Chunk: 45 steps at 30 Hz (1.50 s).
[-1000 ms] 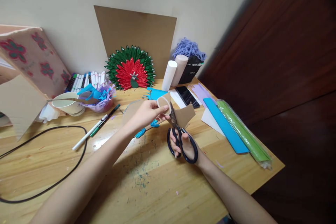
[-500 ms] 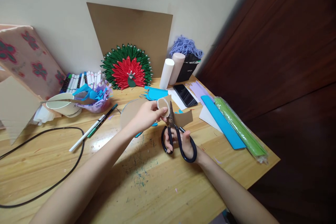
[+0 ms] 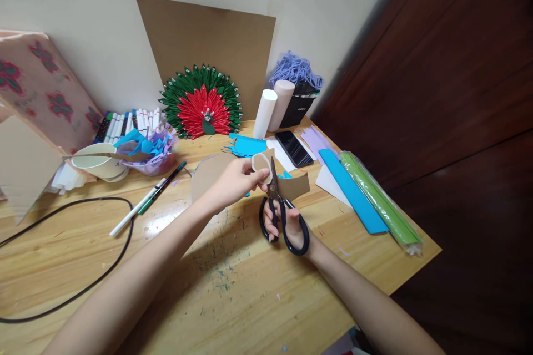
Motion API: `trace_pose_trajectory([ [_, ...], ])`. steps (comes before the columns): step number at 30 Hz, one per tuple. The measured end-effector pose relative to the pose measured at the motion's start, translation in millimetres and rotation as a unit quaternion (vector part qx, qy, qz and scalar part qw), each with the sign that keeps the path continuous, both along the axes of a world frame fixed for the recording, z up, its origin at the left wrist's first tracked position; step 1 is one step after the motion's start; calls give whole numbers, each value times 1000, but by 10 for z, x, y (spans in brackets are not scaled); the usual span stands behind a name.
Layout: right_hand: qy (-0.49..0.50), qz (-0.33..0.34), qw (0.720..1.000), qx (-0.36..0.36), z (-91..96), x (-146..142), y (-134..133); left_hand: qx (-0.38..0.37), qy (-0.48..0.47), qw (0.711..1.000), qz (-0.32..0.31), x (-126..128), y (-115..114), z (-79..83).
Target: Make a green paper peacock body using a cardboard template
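My left hand [image 3: 239, 180] pinches a small round beige piece with a white rim [image 3: 262, 164] between thumb and fingers; its exact kind is unclear. My right hand [image 3: 287, 222] has its fingers through the black handles of a pair of scissors [image 3: 273, 188]. The blades point upward, right against the right edge of the round piece. Below and behind the hands lie a brown cardboard disc [image 3: 206, 175] and a curved cardboard offcut [image 3: 296, 186]. Blue fringed paper [image 3: 249, 145] lies just beyond them.
A red and green peacock decoration [image 3: 204, 102] stands at the back before a cardboard sheet [image 3: 208, 33]. A phone [image 3: 293, 148], blue paper [image 3: 353, 191] and green wrapped roll [image 3: 381, 202] are to the right. Leftward are a paper cup [image 3: 100, 163], pens [image 3: 160, 191] and a black cable [image 3: 127, 244].
The scissors' handles have drawn closer together, and the blades have come nearer to upright. The round piece has turned slightly in my left hand. The view has shifted a little.
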State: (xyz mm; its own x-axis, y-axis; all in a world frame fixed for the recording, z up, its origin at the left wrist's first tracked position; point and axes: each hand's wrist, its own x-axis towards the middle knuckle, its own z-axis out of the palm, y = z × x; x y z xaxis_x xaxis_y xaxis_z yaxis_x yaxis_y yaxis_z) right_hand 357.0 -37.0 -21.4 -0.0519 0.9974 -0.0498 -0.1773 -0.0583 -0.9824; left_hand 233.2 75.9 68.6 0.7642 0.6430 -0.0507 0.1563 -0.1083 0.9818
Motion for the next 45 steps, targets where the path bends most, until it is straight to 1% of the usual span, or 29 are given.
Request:
trace_pose_trajectory([
  [2, 0, -10, 1000, 0, 4, 8, 3, 4, 3, 1000, 0, -3, 0, 24],
  [5, -3, -8, 1000, 2, 34, 16, 5, -3, 8, 1000, -3, -13, 4, 69],
  [9, -3, -13, 1000, 4, 67, 0, 6, -18, -16, 1000, -15, -26, 23, 76],
  [12, -1, -6, 1000, 8, 80, -31, 8, 8, -16, 1000, -17, -37, 38, 47],
  [15, -2, 2, 1000, 29, 92, -60, 9, 33, 5, 999, -38, -49, 35, 53],
  [17, -5, 0, 999, 36, 93, -70, 5, 38, 16, 998, -49, -59, 21, 98],
  [21, -8, -9, 1000, 18, 80, -66, -21, 56, 52, 996, -39, -83, 2, 224],
  [23, -19, -20, 999, 16, 86, -58, -40, 54, 51, 996, -45, -95, 10, 257],
  [28, -43, -40, 998, 32, 136, -26, -62, 22, 5, 997, -77, -115, 56, 218],
  [31, -35, -33, 998, 37, 128, -8, -45, 13, -19, 997, -74, -114, 57, 191],
  [33, -25, -24, 999, 42, 122, -10, -27, 38, -5, 998, -48, -110, 38, 200],
  [35, -9, -8, 999, 47, 139, -21, -12, 76, 24, 996, -37, -109, 10, 232],
  [37, 3, 8, 999, 48, 180, -32, -7, 100, 46, 993, -47, -112, -14, 274],
  [40, -1, 6, 999, 53, 239, -27, -15, 113, 54, 990, -67, -118, -21, 321],
  [45, -24, -16, 998, 51, 261, 30, -43, 100, 43, 989, -102, -98, 44, 305],
])
